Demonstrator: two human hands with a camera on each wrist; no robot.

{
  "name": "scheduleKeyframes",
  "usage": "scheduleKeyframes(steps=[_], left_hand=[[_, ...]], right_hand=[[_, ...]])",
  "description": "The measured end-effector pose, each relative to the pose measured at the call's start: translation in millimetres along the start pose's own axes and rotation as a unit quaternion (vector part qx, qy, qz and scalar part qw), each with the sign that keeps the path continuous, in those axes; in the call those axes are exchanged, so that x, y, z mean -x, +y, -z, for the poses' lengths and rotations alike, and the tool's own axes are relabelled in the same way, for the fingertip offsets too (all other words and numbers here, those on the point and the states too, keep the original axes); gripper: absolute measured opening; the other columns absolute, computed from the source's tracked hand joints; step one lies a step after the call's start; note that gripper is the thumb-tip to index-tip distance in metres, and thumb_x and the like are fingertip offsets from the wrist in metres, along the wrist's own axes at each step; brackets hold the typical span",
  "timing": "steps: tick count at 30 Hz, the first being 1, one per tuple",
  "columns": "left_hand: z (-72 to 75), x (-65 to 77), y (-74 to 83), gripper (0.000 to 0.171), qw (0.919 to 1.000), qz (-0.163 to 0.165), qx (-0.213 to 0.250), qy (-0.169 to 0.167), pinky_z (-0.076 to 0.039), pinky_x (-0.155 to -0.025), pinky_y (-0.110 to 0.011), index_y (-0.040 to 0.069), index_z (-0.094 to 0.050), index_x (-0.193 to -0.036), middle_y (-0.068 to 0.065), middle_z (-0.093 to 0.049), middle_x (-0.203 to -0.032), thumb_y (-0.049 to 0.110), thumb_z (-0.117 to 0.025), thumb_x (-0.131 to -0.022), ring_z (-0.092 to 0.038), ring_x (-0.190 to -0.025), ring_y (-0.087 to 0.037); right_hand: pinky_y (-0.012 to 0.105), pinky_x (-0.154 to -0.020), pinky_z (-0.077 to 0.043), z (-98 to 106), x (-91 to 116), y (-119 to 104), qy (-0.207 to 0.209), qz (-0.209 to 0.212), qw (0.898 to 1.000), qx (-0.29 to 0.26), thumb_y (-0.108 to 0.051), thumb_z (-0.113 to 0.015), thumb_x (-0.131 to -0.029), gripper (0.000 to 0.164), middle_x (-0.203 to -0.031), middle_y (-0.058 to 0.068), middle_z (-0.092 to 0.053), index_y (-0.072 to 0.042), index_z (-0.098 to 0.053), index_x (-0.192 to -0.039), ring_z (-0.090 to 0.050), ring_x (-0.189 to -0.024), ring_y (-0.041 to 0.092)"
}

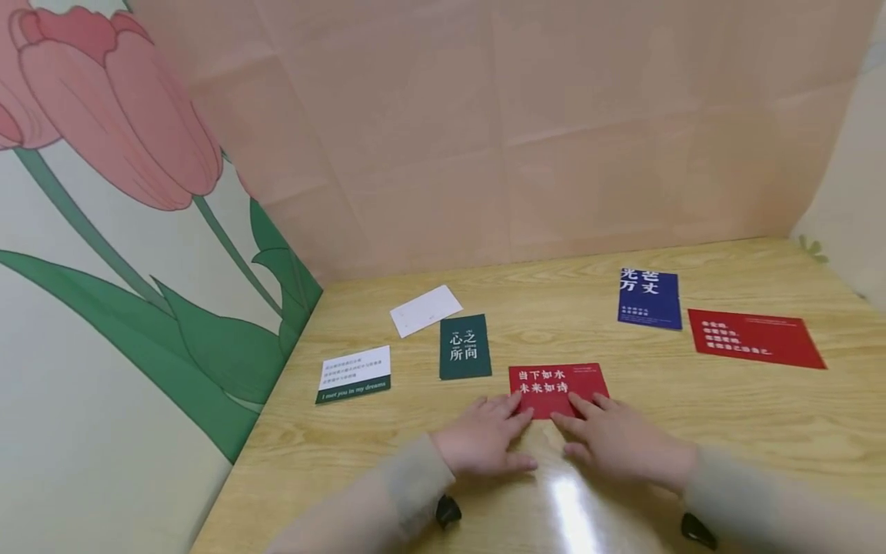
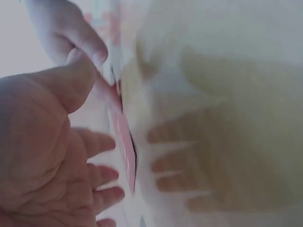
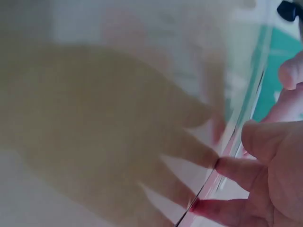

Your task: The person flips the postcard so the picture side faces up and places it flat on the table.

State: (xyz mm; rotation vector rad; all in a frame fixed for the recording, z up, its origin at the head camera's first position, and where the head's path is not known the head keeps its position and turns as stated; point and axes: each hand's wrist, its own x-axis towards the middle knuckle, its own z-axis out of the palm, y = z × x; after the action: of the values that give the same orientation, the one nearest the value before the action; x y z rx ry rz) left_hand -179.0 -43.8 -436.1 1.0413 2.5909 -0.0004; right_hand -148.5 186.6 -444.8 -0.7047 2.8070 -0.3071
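A small red card (image 1: 547,381) with white lettering lies flat on the wooden table in the head view. The fingertips of my left hand (image 1: 484,435) touch its left side, fingers extended and thumb stretched out to the right. On its other side, my right hand (image 1: 616,438) rests its extended fingertips at the card's lower right. In the left wrist view the left palm (image 2: 42,146) shows spread fingers beside the card's pinkish edge (image 2: 124,151). The right wrist view has the right fingers (image 3: 241,172) reaching the tabletop.
To the left lie a green card (image 1: 465,362), a white card (image 1: 425,309) and a white-and-green card (image 1: 354,369). At the right are a blue card (image 1: 649,304) and a larger red card (image 1: 757,338). A pinkish covering (image 1: 554,138) rises behind the table (image 1: 761,415).
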Motion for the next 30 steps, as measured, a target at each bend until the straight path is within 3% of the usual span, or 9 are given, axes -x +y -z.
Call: scheduleKeyframes(steps=[7, 12, 15, 21, 30], left_hand=[[4.8, -11.7, -35.2, 0.080, 0.9894, 0.122, 0.073, 0.028, -0.012, -0.116, -0.045, 0.013, -0.030, -0.152, -0.009, -0.016, -0.159, 0.064, -0.045, -0.092, -0.015, -0.146, -0.027], [3.1, -18.3, -48.5, 0.083, 0.9818, 0.171, 0.079, 0.025, -0.013, -0.115, -0.049, 0.010, -0.032, -0.151, -0.011, -0.020, -0.158, 0.067, -0.041, -0.091, -0.017, -0.145, -0.030], [2.1, -25.0, -51.8, 0.084, 0.9813, 0.180, 0.064, 0.023, -0.015, -0.115, -0.049, 0.009, -0.032, -0.150, -0.011, -0.021, -0.158, 0.069, -0.038, -0.091, -0.018, -0.145, -0.029], [4.8, -44.8, -50.1, 0.084, 0.9838, 0.168, 0.061, 0.021, -0.015, -0.115, -0.048, 0.012, -0.032, -0.151, -0.010, -0.020, -0.158, 0.070, -0.036, -0.091, -0.017, -0.145, -0.027], [18.6, -76.1, -53.6, 0.080, 0.9833, 0.167, 0.071, 0.016, -0.011, -0.116, -0.047, 0.016, -0.028, -0.153, -0.005, -0.018, -0.160, 0.068, -0.036, -0.092, -0.014, -0.146, -0.023]], right_hand=[[0.068, -0.098, -0.032, 13, -23, 26, 0.015, 0.008, 0.999, 0.035, -0.046, -0.057, -0.093, 0.050, -0.144, 0.021, -0.043, -0.020, -0.057, -0.136, -0.038, -0.125, 0.056], [0.070, -0.098, -0.028, 22, -44, 47, 0.006, -0.014, 0.999, 0.030, -0.046, -0.054, -0.095, 0.051, -0.148, 0.022, -0.038, -0.021, -0.053, -0.140, -0.032, -0.127, 0.058], [0.069, -0.102, -0.024, 26, -58, 61, 0.004, -0.024, 0.999, 0.035, -0.044, -0.052, -0.096, 0.051, -0.149, 0.024, -0.035, -0.019, -0.050, -0.142, -0.030, -0.130, 0.057], [0.066, -0.106, -0.020, 33, -77, 83, 0.003, -0.038, 0.999, 0.025, -0.039, -0.050, -0.098, 0.051, -0.149, 0.028, -0.031, -0.014, -0.048, -0.143, -0.027, -0.133, 0.054], [0.070, -0.102, -0.021, 42, -93, 93, -0.009, -0.085, 0.996, -0.006, -0.041, -0.048, -0.099, 0.052, -0.151, 0.026, -0.028, -0.017, -0.046, -0.144, -0.024, -0.131, 0.058]])
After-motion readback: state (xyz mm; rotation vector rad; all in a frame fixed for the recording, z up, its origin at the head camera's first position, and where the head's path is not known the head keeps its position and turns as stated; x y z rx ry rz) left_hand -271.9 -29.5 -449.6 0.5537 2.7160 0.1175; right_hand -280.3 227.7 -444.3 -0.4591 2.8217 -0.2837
